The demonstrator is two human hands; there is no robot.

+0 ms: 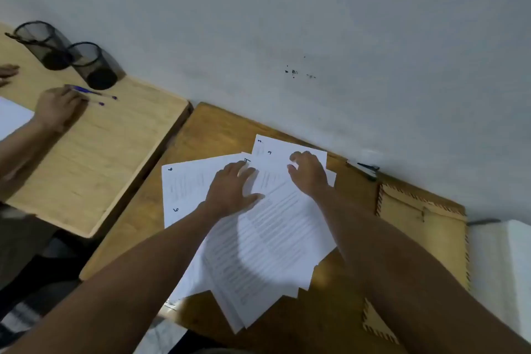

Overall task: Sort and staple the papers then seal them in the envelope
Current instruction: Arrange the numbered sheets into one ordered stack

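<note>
The papers (258,238) lie fanned out on the darker wooden desk (201,135), directly under both hands, their long axes running from the near edge up toward the far wall and splaying leftward at the far end, so the numbered corners sit just past the fingertips. The left hand (232,190) lies flat on the middle of the spread, fingers straight and slightly apart, thumb out to the right, pressing the sheets down and gripping nothing. The right hand (309,171) rests farther away and to the right, nearer the sheets marked with small handwritten numbers; its fingers are bent over the far edge of a sheet, though blur makes it hard to say whether they pinch it or only touch it. That hand looks better placed to draw the next page out while the left holds the pile steady. The sheets are white, printed with faint lines of text, overlapping unevenly with stepped near corners, unstapled as far as can be seen. The brown envelope (416,215) with striped edging waits to the right, just beside the papers.
</note>
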